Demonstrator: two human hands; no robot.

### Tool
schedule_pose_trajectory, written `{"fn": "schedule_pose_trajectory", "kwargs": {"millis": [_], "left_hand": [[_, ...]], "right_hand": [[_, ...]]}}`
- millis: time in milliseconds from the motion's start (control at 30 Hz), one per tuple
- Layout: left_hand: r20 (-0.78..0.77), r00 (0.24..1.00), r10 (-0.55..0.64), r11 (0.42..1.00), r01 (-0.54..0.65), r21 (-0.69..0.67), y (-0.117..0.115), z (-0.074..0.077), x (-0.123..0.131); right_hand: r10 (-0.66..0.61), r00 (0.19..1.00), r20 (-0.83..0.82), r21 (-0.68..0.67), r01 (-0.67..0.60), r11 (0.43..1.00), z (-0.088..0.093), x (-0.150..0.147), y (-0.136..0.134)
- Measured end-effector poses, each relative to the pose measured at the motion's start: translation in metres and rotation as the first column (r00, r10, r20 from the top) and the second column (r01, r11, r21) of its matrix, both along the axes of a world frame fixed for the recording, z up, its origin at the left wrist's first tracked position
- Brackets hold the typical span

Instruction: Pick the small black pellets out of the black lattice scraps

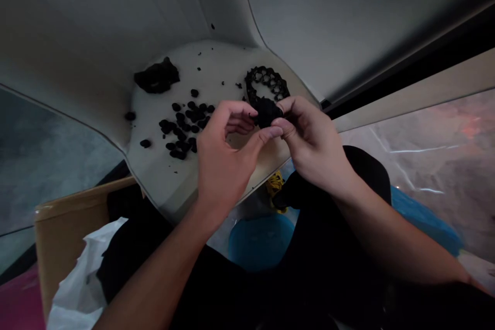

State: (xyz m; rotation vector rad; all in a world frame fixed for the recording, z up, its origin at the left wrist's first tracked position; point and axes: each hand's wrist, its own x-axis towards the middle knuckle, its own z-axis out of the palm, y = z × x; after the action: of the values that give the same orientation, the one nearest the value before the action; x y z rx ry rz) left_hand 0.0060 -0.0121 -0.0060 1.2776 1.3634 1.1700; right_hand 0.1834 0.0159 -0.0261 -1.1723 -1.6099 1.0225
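Open lane at 12 o'clock from the hands: bare pale molded panel (220,72), only a few crumbs, up to its curved back wall (309,26). Black clump (266,112) fills the gap between left hand (226,157) and right hand (315,144). Black pellets (183,129) crowd 10 o'clock; black mass (157,76) sits farther out at 11. Black lattice piece (266,82) blocks 1 o'clock, just past the clump. Past the panel edge at 6, blue basin (260,242); cardboard box (65,227) rim at 8.

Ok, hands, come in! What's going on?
Left hand, right hand pinching black lump. Black lattice strip just behind it. Small black bits to the left.
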Motion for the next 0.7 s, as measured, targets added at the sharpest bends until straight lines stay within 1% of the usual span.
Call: {"fn": "schedule_pose_trajectory", "kwargs": {"millis": [100, 233, 333, 467, 533, 567, 633, 700], "left_hand": [[-0.012, 1.0, -0.014, 1.0, 0.014, -0.003, 0.0, 0.001, -0.004], [-0.03, 0.999, -0.027, 0.999, 0.028, 0.025, -0.002, 0.003, -0.002], [-0.03, 0.999, 0.019, 0.999, -0.018, 0.035, -0.005, 0.004, 0.005], [-0.026, 0.997, 0.069, 0.998, -0.068, 0.006, -0.005, 0.007, 0.011], [0.037, 0.997, 0.075, 0.996, -0.073, -0.05, -0.002, 0.008, 0.009], [0.105, 0.992, 0.069, 0.994, -0.06, -0.087, 0.0, 0.009, 0.007], [0.285, 0.958, 0.041, 0.986, 0.008, -0.167, 0.004, 0.007, 0.002], [0.435, 0.9, 0.004, 0.971, 0.1, -0.216, 0.008, 0.005, -0.005]], "right_hand": [[0.014, 1.0, 0.002, -0.022, -0.014, 1.0, 0.0, 0.001, 0.001], [0.059, 0.997, -0.052, -0.058, -0.062, 0.996, 0.002, 0.002, 0.002], [0.058, 0.998, -0.04, -0.062, -0.06, 0.996, 0.004, -0.003, -0.002], [0.083, 0.996, -0.019, -0.072, -0.084, 0.994, 0.009, -0.009, -0.008], [0.098, 0.995, -0.02, -0.093, -0.1, 0.991, 0.011, -0.009, -0.009], [0.107, 0.994, -0.029, -0.104, -0.11, 0.988, 0.012, -0.008, -0.009], [0.14, 0.987, -0.08, -0.139, -0.15, 0.979, 0.014, -0.006, -0.007], [0.162, 0.973, -0.164, -0.182, -0.192, 0.964, 0.015, -0.002, -0.005]]}}
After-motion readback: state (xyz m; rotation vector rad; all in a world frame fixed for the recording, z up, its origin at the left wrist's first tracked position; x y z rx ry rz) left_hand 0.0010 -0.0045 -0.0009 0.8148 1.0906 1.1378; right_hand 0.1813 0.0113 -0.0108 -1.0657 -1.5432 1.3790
